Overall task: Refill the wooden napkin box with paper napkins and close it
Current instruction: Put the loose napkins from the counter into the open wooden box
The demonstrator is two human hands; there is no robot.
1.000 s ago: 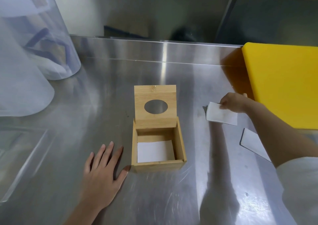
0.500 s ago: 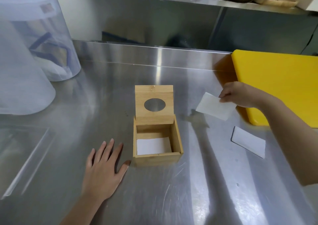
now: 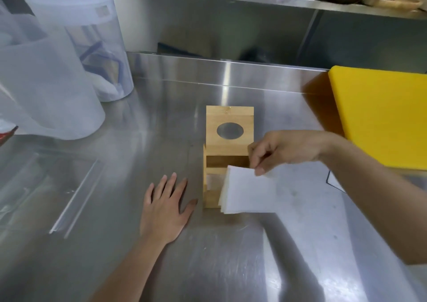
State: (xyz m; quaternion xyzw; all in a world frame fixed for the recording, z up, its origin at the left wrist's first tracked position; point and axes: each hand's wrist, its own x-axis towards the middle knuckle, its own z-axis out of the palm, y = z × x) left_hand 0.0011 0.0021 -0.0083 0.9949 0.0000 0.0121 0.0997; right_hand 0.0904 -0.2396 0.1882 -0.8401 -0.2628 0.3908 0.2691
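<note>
The wooden napkin box stands mid-table with its lid up; the lid has an oval hole. My right hand pinches a white paper napkin by its top edge, held over the box's right side and hiding much of the opening. A white napkin inside the box shows faintly at the left. My left hand lies flat on the steel table, fingers spread, just left of the box, thumb close to its front corner. Another napkin lies on the table behind my right forearm.
A yellow cutting board lies at the right. Translucent plastic containers stand at the back left. A clear plastic sheet or lid rests at the left. A raised steel ledge runs along the back, with a shelf above.
My right hand lifted a napkin from the table near the cutting board and carried it left and down over the open box. The left hand stayed flat beside the box.
</note>
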